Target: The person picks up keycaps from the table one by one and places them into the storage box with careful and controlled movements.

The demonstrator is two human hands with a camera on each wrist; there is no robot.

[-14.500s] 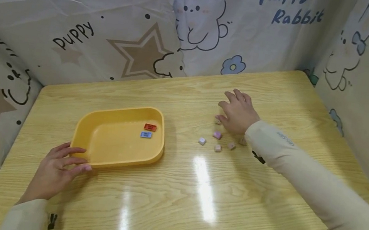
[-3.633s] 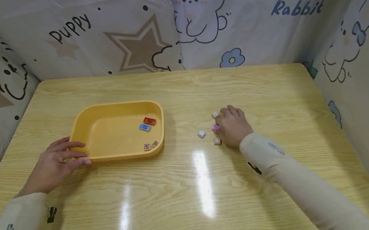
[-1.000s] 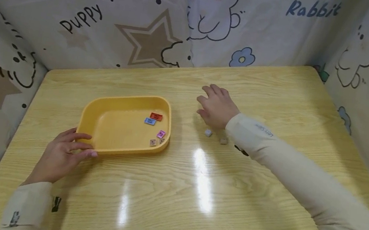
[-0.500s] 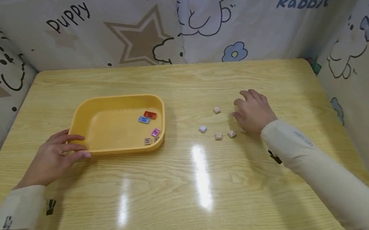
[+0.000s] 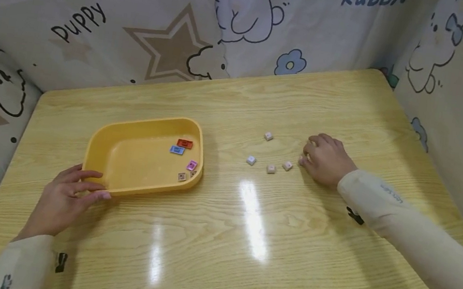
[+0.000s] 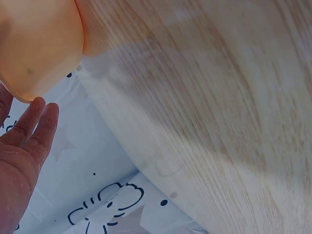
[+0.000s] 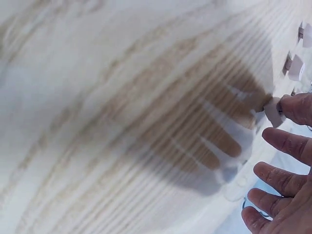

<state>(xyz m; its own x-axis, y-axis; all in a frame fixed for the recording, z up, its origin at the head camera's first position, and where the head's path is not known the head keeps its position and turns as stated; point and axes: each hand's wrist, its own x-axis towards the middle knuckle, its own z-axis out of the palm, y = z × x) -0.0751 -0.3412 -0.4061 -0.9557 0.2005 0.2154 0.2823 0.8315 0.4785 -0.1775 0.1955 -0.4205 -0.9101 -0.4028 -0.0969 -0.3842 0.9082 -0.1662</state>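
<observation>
My left hand (image 5: 63,200) grips the near left corner of the yellow tray (image 5: 137,191), its thumb along the outside and fingers over the rim. Inside the tray, at the right, lie keycaps: a red one (image 5: 185,144), a blue one (image 5: 177,150), a pink one (image 5: 191,165) and two beige ones (image 5: 182,176). My right hand (image 5: 327,161) is low over the table, right of the loose keycaps. In the right wrist view its thumb touches a pale keycap (image 7: 274,113) on the table, while the other fingers are spread and apart from it. That keycap is mostly hidden in the head view.
Loose on the wood-grain table (image 5: 210,239) between tray and right hand are a white keycap (image 5: 251,160) and pale pink ones, one farther back (image 5: 268,136) and two nearer (image 5: 271,169). Printed cloth (image 5: 143,15) hangs behind and at both sides.
Two beige keycaps, then the pink one, have come into the tray. In the last second my right hand has moved right and down to another keycap. The left hand stays at the tray.
</observation>
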